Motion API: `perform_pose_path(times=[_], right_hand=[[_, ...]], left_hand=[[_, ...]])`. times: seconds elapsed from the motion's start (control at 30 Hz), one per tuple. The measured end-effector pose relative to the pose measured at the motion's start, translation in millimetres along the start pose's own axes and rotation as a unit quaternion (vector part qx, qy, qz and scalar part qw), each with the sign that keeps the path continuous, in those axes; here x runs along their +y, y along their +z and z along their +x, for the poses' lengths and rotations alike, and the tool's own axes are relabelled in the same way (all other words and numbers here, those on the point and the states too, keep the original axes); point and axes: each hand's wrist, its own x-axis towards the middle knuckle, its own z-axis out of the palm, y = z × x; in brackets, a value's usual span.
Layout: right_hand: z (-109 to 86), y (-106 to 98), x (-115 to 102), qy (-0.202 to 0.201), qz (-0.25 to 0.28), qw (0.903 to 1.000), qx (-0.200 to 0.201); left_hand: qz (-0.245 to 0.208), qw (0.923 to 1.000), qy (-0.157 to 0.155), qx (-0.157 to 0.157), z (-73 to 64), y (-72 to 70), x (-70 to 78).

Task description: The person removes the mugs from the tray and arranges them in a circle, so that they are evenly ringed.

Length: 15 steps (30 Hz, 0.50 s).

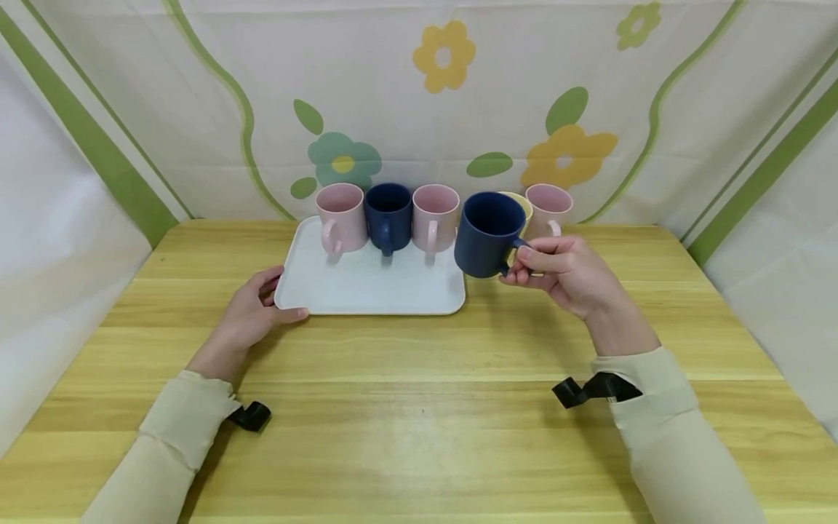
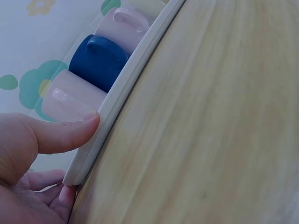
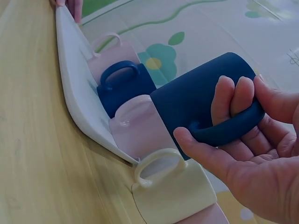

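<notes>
My right hand (image 1: pixel 556 273) grips a dark blue mug (image 1: pixel 486 236) by its handle and holds it up, slightly tilted, near the right end of a white tray (image 1: pixel 373 287). In the right wrist view, fingers pass through the handle (image 3: pixel 229 128). My left hand (image 1: pixel 255 309) holds the tray's front left corner, its thumb (image 2: pixel 77 133) on the rim and the other fingers around the side. Along the tray's back stand a pink mug (image 1: pixel 343 218), another dark blue mug (image 1: pixel 389 218) and a second pink mug (image 1: pixel 435 218), handles facing me.
Right of the tray, a pale yellow mug (image 3: pixel 175 189) stands on the wooden table (image 1: pixel 419 407), mostly hidden in the head view behind the held mug. A third pink mug (image 1: pixel 550 204) stands beside it. A flowered cloth (image 1: pixel 393 87) hangs behind; white cloth (image 1: pixel 785 182) closes the sides.
</notes>
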Motion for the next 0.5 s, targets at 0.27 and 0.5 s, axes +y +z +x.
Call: perform_pose_path(times=[0.27, 0.5], right_hand=[[-6.4, -16, -8, -0.011, 0.025, 0.9996, -0.011], [-10.4, -30, -13, -0.036, 0.037, 0.9979, -0.040]], left_hand=[[0.000, 1.0000, -0.002, 0.001, -0.7, 0.6, 1.3], [-0.004, 1.0000, -0.005, 0.001, -1.9, 0.5, 2.6]])
